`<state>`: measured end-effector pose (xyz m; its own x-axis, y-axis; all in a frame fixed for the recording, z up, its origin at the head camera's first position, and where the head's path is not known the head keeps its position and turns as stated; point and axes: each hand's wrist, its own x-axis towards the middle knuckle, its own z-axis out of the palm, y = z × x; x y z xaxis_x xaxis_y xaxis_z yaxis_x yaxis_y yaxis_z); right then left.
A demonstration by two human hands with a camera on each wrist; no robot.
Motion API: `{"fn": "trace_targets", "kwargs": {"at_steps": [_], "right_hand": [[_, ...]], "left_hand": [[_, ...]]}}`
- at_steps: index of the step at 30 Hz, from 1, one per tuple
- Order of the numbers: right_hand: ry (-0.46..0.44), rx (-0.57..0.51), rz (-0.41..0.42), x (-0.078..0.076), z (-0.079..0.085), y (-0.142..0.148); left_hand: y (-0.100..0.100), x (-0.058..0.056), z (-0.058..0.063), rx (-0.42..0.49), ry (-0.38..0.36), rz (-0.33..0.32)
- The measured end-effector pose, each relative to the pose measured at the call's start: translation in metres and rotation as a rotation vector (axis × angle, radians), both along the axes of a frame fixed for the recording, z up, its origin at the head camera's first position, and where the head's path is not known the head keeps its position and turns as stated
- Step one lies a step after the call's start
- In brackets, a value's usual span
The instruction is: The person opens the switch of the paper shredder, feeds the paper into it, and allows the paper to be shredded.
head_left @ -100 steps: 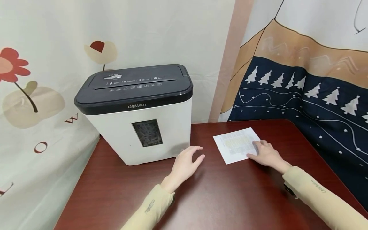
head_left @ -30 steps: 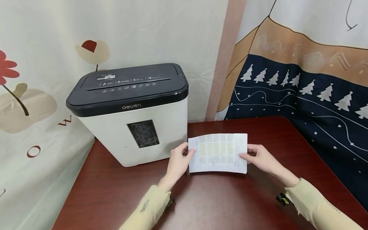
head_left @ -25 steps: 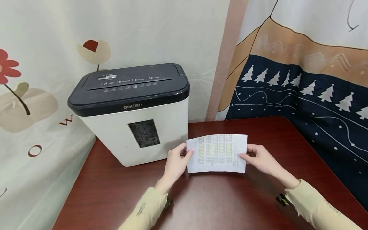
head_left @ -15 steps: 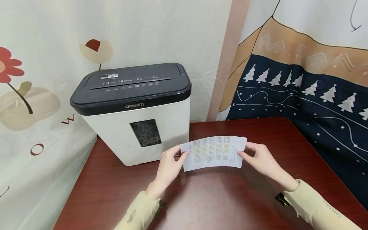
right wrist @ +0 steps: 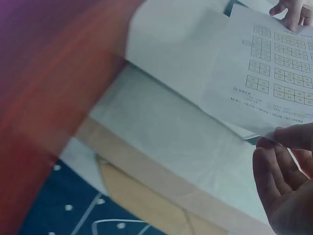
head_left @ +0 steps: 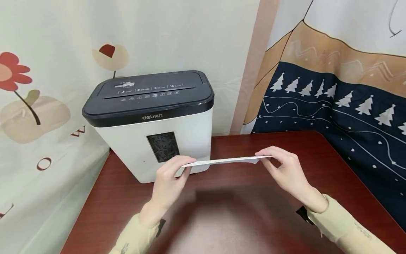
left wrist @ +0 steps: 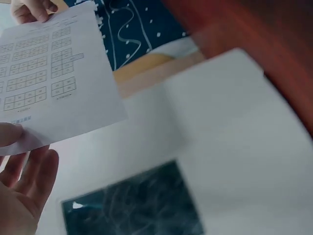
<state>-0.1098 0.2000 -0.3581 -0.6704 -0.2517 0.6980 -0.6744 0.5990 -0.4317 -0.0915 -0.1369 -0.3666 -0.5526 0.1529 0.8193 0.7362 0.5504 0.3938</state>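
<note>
A sheet of paper is stretched between both hands above the table, seen nearly edge-on in the head view. Its printed grids show in the left wrist view, where the paper fills the upper left. My left hand pinches the left end, in front of the paper shredder. At the other end my right hand pinches the sheet between thumb and fingers. The shredder has a white bin, a dark top with a long slot, and a small window with shreds behind it.
The shredder stands at the back left of the dark red table, close to a pale curtain. A navy curtain with white trees hangs along the right side.
At first the paper lay on the table under the right hand. Both hands then held it facing the camera; now it has been raised and tipped nearly edge-on, shifting slightly left.
</note>
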Motion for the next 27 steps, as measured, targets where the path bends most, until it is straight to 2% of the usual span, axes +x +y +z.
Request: {"fn": "trace_targets", "kwargs": {"at_steps": [9, 14, 18, 27], "right_hand": [[0.155, -0.090, 0.023, -0.001, 0.047, -0.030], [0.252, -0.096, 0.068, -0.005, 0.065, -0.046], [0.294, -0.142, 0.113, -0.010, 0.080, -0.061], [0.379, -0.216, 0.178, -0.032, 0.126, -0.091]], "left_hand": [[-0.024, 0.004, 0.046, 0.036, 0.229, 0.008], [-0.039, 0.007, 0.070, 0.061, 0.288, 0.065], [-0.051, 0.009, 0.086, 0.107, 0.317, 0.111], [-0.064, 0.007, 0.129, 0.214, 0.411, 0.219]]}}
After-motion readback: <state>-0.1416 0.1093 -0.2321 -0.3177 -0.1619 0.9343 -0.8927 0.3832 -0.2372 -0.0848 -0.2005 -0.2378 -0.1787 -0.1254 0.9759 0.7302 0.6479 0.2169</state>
